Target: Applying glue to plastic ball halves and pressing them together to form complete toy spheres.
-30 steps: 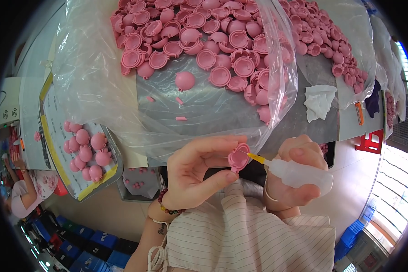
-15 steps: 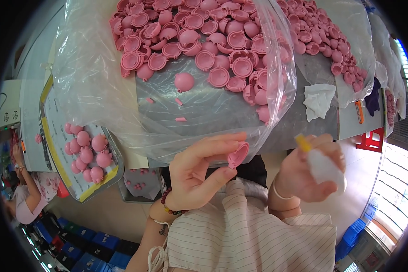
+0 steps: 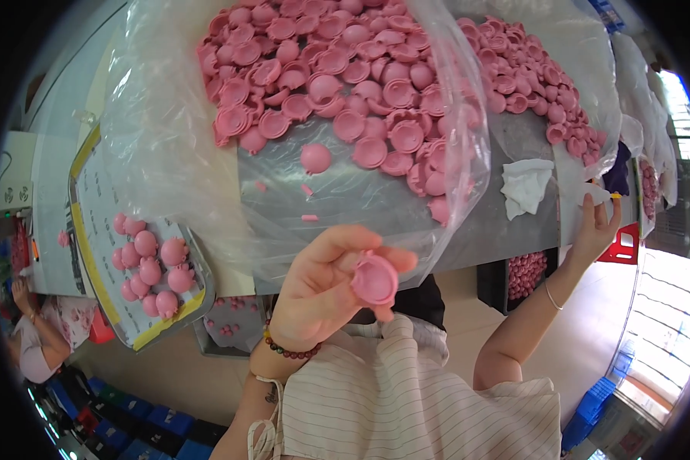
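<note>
My left hand holds a round pink plastic half-shell between thumb and fingers, its hollow side turned up. At the far right of the table, my right hand has its fingers closed round a small white squeeze bottle with a yellow tip. Beyond the left hand lies a large heap of pink half-shells on clear plastic sheeting. One pink ball sits apart in front of the heap, with a few tiny pink pieces near it.
A tray edged with yellow tape holds several pink balls on the left. A second heap lies at the back right, near a crumpled white cloth. Below the table stands a black bin of pink parts. Another person sits far left.
My right hand has swung out to the right with the squeeze bottle, from beside my body to the table's right end. My left hand has turned the half-shell so its hollow side shows.
</note>
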A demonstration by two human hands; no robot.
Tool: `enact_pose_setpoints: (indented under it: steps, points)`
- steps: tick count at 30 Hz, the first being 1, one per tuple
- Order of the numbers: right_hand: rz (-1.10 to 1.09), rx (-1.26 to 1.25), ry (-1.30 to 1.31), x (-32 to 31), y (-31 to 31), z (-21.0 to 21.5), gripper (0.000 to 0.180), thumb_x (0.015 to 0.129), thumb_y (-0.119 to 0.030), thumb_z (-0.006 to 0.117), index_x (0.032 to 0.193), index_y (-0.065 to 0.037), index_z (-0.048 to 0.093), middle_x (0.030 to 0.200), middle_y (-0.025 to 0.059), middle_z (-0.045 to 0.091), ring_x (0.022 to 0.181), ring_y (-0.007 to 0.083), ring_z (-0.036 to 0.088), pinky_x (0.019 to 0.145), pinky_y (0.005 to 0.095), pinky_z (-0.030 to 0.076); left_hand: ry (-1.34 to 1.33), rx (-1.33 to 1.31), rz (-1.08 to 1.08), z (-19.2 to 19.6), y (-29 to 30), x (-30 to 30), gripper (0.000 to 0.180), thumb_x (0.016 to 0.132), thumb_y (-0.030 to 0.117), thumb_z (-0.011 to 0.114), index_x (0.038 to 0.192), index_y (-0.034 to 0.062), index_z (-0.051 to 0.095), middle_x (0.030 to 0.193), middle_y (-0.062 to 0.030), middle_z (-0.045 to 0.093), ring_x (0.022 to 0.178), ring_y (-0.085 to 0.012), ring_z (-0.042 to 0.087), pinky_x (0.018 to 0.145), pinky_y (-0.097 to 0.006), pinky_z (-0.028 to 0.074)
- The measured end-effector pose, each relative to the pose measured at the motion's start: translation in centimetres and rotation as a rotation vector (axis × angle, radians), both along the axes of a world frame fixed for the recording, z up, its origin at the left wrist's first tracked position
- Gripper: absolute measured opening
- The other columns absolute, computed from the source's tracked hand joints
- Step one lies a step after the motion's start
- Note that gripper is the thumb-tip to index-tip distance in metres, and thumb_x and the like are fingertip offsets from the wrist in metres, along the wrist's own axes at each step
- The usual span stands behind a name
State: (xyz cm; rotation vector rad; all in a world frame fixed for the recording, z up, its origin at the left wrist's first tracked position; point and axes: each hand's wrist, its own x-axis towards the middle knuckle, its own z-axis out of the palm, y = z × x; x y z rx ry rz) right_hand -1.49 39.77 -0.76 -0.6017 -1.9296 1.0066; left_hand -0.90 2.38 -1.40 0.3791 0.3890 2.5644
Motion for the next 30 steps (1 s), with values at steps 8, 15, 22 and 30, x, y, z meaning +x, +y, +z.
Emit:
enact_pose_setpoints:
  steps: [8,15,22,30]
  points:
    - [0.114,0.644,-0.145,-2.5,-5.9,2.3,0.018,0.075,-0.01,0.057,0.091,0.0,0.055,0.093,0.0098,0.056,0.083,0.0148,0.051,0.07,0.0282,0.043,-0.124,0.144,0.003,-0.8,-0.3,0.5,0.042,0.077,0.006,0.055,0.114,-0.0002,0.037,0.111,-0.0239,0.047,0.082,-0.0238,0.056,0.074,-0.029,0.045]
    - [0.364,0.72,-0.341,-5.8,-4.6,1.0,0.021,0.079,-0.009,0.049,0.097,-0.002,0.057,0.104,0.0119,0.054,0.094,0.0194,0.051,0.076,0.0274,0.042,0.125,-0.623,0.345,0.7,0.5,1.0,0.048,0.074,0.017,0.062,0.112,-0.0018,0.038,0.108,-0.0206,0.049,0.094,-0.0199,0.053,0.072,-0.032,0.049]
    - [0.198,0.375,-0.365,-5.3,-5.1,1.2,0.02,0.073,-0.01,0.059,0.092,-0.003,0.06,0.083,0.0056,0.061,0.073,0.0099,0.055,0.066,0.0227,0.045,0.101,-0.58,0.334,0.1,0.6,0.1,0.048,0.076,0.016,0.06,0.114,-0.0012,0.037,0.109,-0.0217,0.048,0.092,-0.0199,0.054,0.072,-0.032,0.049]
    - [0.392,0.213,-0.083,-4.3,-7.7,2.1,0.018,0.073,-0.005,0.058,0.09,0.002,0.058,0.085,0.0056,0.059,0.075,0.0096,0.054,0.065,0.0205,0.044,-0.056,-0.015,0.04,-0.4,-0.8,-0.2,0.049,0.081,0.015,0.053,0.12,-0.0026,0.03,0.112,-0.0249,0.045,0.086,-0.0198,0.056,0.075,-0.031,0.046]
